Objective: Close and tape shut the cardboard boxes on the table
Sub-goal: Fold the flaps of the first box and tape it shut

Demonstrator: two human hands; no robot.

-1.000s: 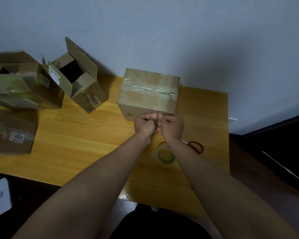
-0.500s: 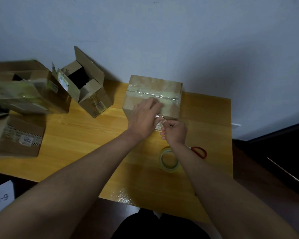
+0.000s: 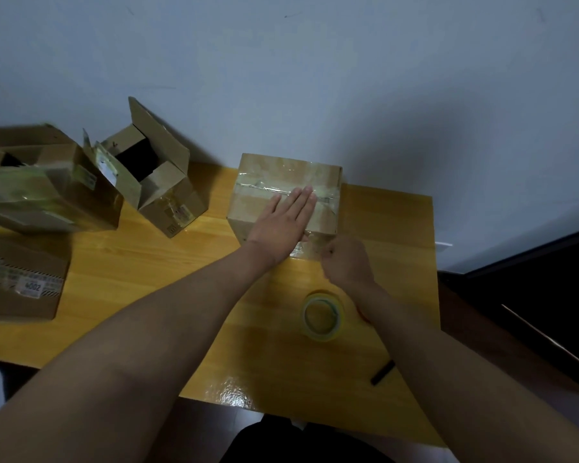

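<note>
plain pale blue-grey wall (image 3: 348, 78) behind, dim light w/ soft shadow at right. yellow wooden table (image 3: 391, 228) pushed against it. dark floor (image 3: 532, 295) at right.

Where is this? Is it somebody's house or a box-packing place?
Probably a small packing corner, though I can't tell whose building it is. A plain wooden table stands against a bare wall, with several cardboard boxes, one open and one taped shut, and a tape roll.

Bare table (image 3: 181, 279) between open box (image 3: 161, 192) and taped box (image 3: 281, 182); tape roll (image 3: 322, 316) blocks near-right.
</note>
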